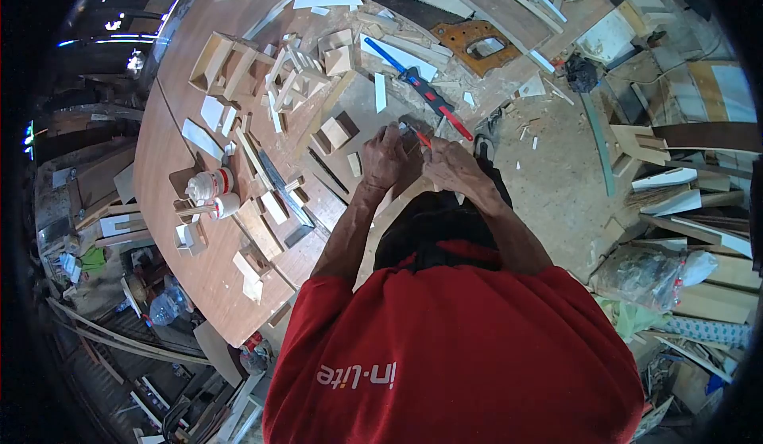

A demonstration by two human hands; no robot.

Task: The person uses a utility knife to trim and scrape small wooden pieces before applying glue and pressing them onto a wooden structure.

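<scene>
Holding red tool (424,137) | right hand (455,167) – tip near left hand (383,156)

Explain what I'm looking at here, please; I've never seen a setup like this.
There is no machine: these are a person's bare hands. The one picture comes from a camera on that person's head, looking down past the red shirt. The left hand is on the left, its fingers drawn together; whatever they hold is too small to tell. The right hand grips a slim red item, pointing toward the left. On the brown worktop lie small wooden pieces, white-and-red containers and, farther up, a wooden-handled saw and a long blue-and-red tool.
</scene>
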